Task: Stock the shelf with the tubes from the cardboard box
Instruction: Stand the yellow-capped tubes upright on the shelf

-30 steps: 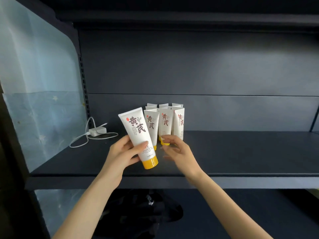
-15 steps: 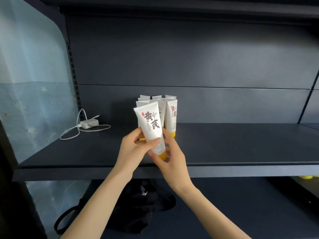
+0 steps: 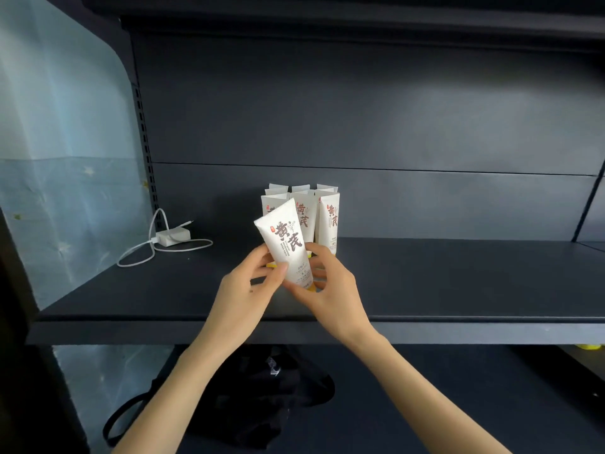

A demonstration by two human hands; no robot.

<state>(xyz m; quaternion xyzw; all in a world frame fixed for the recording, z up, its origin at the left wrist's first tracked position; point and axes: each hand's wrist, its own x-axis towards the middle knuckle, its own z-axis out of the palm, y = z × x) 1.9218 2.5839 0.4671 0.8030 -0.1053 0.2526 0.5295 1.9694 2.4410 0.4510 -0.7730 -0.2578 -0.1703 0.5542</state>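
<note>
Head view, left hand, right hand, fingers grasping tube; tubes behind, charger leftward

The shelf offers open room right of the standing tubes, up to the upper shelf. On the left, a corded charger lies near the side wall. The left hand, right hand and held tube crowd the row's front.
</note>
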